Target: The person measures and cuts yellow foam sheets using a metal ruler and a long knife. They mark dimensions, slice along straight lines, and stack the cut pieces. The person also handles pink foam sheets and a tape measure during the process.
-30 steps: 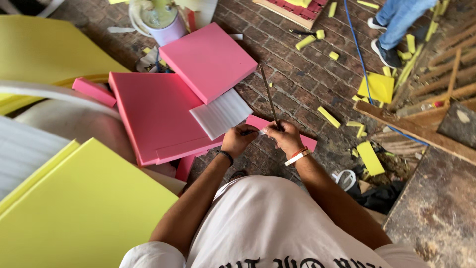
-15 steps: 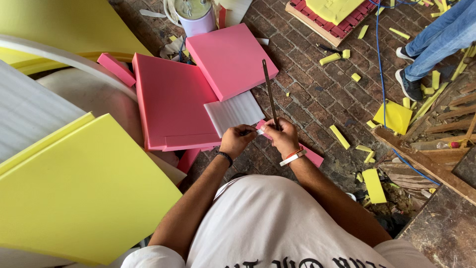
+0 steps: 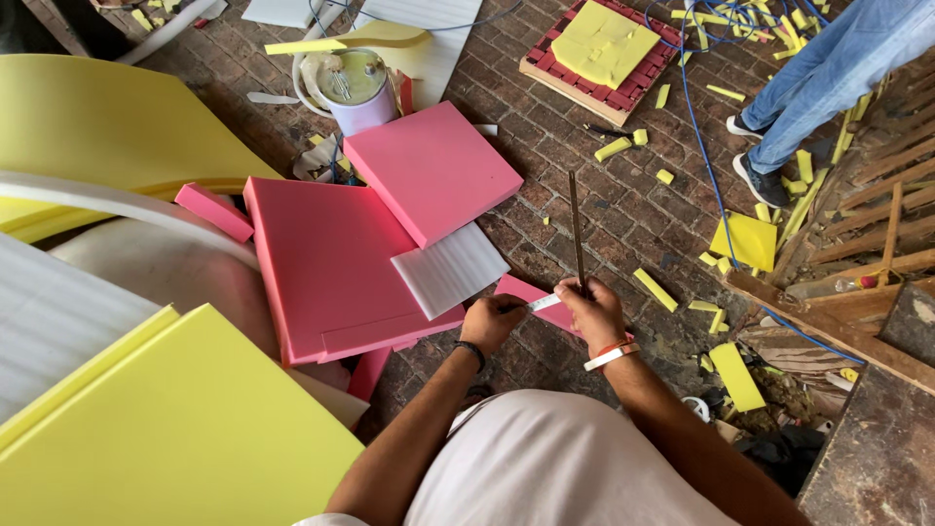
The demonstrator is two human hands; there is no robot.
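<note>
Near the brick floor (image 3: 623,224), the thin blade (image 3: 577,229) remains gripped upright by the right hand (image 3: 592,314), while a small white strip (image 3: 543,303) is now pinched by the left hand (image 3: 492,321) over the pink foam piece (image 3: 521,290).

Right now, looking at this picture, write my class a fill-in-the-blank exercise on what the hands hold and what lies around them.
1. The right hand grips a long thin metal blade that points ____ from the person.
2. The left hand pinches a small white strip over a narrow foam piece coloured ____.
3. The floor is paved with ____.
4. The scattered foam offcuts on the floor are ____.

Missing words: away; pink; bricks; yellow
</note>
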